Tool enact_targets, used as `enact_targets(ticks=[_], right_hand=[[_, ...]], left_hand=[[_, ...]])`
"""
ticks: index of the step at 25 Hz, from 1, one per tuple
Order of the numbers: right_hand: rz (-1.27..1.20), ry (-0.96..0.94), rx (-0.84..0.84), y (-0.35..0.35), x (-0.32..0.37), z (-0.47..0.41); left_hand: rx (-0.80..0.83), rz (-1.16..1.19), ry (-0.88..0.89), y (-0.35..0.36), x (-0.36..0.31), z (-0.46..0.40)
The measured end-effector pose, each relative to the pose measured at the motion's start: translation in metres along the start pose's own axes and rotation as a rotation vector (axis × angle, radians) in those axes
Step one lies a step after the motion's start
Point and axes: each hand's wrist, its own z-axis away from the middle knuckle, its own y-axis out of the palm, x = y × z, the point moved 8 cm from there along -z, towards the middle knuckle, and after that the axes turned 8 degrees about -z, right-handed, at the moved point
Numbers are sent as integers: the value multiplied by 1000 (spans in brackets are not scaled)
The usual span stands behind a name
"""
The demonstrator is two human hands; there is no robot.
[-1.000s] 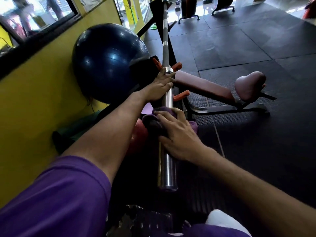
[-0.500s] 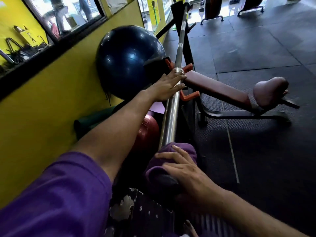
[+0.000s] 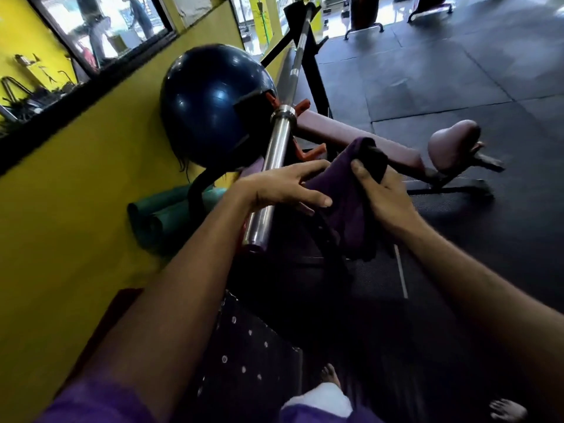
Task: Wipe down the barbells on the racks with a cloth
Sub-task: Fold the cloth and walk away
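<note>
Step in hand: regripping or refolding the purple cloth (image 3: 348,203), held off the bar, to the right of the barbell sleeve (image 3: 274,166); judged a pause between wiping passes, not a wipe.
Right hand (image 3: 386,198): fingers and thumb curled round the upper part of the cloth, grasping it; rest of the cloth hanging down below the hand.
Left hand (image 3: 280,186): reaching over the near part of the sleeve, fingers spread and mostly straight, fingertips at the cloth's left edge; pinching or only touching, cannot tell.
Barbell (image 3: 297,56): lying on the black rack (image 3: 317,74), running away from the viewer along the yellow wall (image 3: 76,193); chrome sleeve nearest, collar just beyond it, thinner shaft stretching to the far upright.
Cloth versus bar: apart, no contact visible.
Surroundings: dark blue exercise ball (image 3: 210,102) between wall and rack; rolled green mats (image 3: 158,215) on the floor by the wall; maroon padded bench (image 3: 396,151) to the right of the rack.
Next move, as judgement: gathering the cloth into a pad, wrapping it round the bar, then sliding it along; shaft beyond the collar probably due, given its length.
Watch for: loose hanging cloth snagging on the orange hooks (image 3: 305,105); bar rolling under sideways pressure.
</note>
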Motion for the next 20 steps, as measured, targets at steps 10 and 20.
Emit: enact_targets(ticks=[10,20], right_hand=[[375,13,-330,-127,16,104],[394,290,-1096,-221,0,424]], left_hand=[[104,-535,388,87,-79,-107],[905,-635,768,413,-177,-120]])
